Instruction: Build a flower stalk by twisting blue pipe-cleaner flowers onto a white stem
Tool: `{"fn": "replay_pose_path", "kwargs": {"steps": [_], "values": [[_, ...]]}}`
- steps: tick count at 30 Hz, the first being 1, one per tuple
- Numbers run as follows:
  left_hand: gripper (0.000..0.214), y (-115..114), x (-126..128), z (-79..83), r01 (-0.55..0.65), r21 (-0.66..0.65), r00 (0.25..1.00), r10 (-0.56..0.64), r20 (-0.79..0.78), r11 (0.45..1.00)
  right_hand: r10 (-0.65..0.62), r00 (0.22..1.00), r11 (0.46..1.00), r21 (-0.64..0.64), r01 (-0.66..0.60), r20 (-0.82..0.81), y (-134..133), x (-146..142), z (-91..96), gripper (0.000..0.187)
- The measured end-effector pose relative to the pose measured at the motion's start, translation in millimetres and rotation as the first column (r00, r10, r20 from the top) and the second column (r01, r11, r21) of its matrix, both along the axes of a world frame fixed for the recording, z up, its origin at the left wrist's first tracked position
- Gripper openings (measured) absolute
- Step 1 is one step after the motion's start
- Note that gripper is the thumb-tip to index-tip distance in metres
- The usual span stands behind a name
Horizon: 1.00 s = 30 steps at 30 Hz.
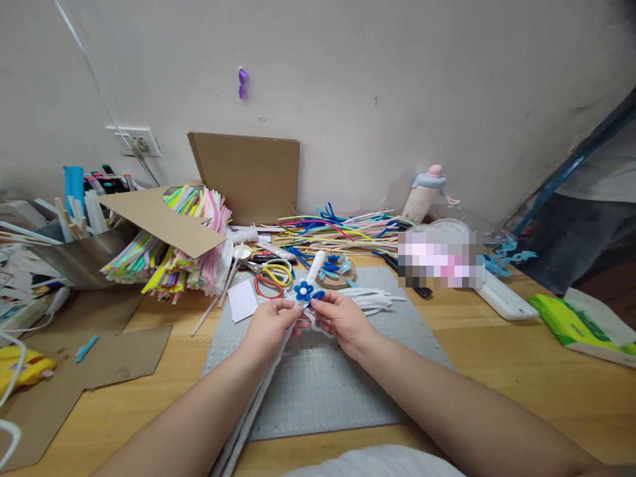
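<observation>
1. Pinching narrow with the left hand [273, 324], thumb against finger, right under a dark-blue five-petalled fuzzy flower with a white centre [303, 290]. Apparently gripping long white fuzzy strands [256, 401] there, trailing beside the forearm, probably to hang the length out of the way.
2. Pinching narrow with the right hand [345, 321] too, on a small dark-blue fuzzy petal piece [318, 296] just beside the flower. Likely held low to spare the soft loops from crushing. Can't tell exact contact beneath the fingertips.
3. Located between both hands, above the grey gridded cutting mat [328, 397]; turned face-up to the wearer, presumably for a clear look.
4. Just behind the flower, a stubby white rod [317, 266], tilted upward. Can't tell whether joined.
5. Beyond the right hand, loose white fuzzy stems [372, 299], laid on the mat, probably for easy reach.
6. Behind the hands, small blue looped pieces [330, 264] on a round wooden disc [348, 279], likely grouped against scattering.
7. Left of the rod, metal tools with red and yellow looped handles [278, 273], handles nearest the hands, handy for grabbing.
</observation>
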<state>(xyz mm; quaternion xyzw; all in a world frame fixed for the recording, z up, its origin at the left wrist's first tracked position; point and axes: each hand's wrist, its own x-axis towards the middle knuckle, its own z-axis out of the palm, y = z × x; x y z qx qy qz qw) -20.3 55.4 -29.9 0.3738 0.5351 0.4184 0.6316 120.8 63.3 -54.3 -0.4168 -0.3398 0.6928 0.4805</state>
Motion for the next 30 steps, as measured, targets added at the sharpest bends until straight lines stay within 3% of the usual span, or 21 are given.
{"fn": "replay_pose_path", "kwargs": {"steps": [6, 16, 30], "values": [[0.022, 1.4, -2.8, -7.1, 0.06, 0.0, 0.995, -0.059, 0.081, 0.998, -0.033, 0.999, 0.998, 0.052, 0.034, -0.023, 0.3, 0.8, -4.7, 0.029], [0.007, 5.6, -4.8, -8.3, 0.137, -0.19, 0.976, -0.1, 0.192, 0.972, -0.065, 0.998, 0.997, 0.043, 0.065, 0.001, 3.3, 0.9, -3.0, 0.034], [0.014, 3.6, -3.4, -8.0, 0.137, -0.088, 0.978, -0.121, 0.17, 0.987, -0.017, 0.999, 0.999, 0.043, 0.018, -0.042, 4.9, 2.3, -7.8, 0.031]]}}
